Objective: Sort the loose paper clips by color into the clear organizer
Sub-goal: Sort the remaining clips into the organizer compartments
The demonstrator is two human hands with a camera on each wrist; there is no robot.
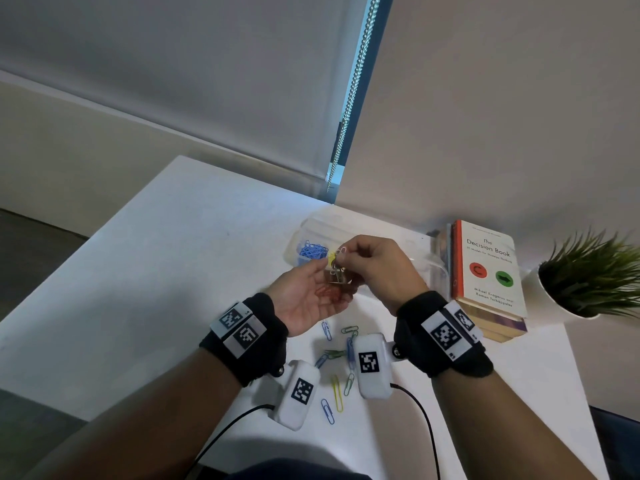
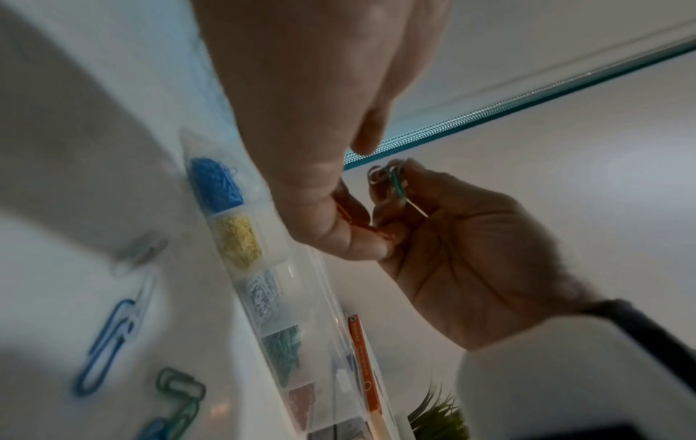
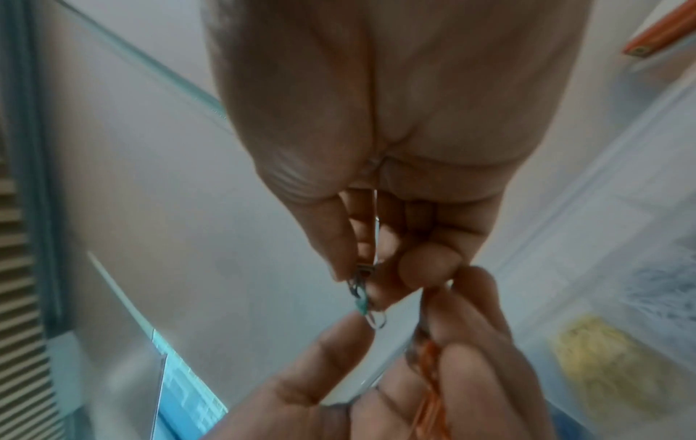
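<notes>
My left hand [image 1: 304,299] is held palm up above the white table, fingers curled round a few red paper clips [image 2: 354,221]. Just right of it, my right hand [image 1: 377,268] pinches a small bunch of white and green clips [image 2: 391,178] between thumb and fingertips, close over the left palm. Behind both hands lies the clear organizer [image 1: 304,233], its compartments holding blue clips [image 2: 216,184], yellow clips [image 2: 239,241], white clips [image 2: 263,294], green clips [image 2: 282,351] and red ones at the far end. Several loose clips [image 1: 337,358], blue, green and yellow, lie on the table between my wrists.
A stack of books [image 1: 488,271] with an orange spine stands right of the organizer, touching it. A potted green plant [image 1: 595,271] sits at the table's right edge. A blind's bead chain [image 1: 353,91] hangs behind. The table's left edge falls away to the floor.
</notes>
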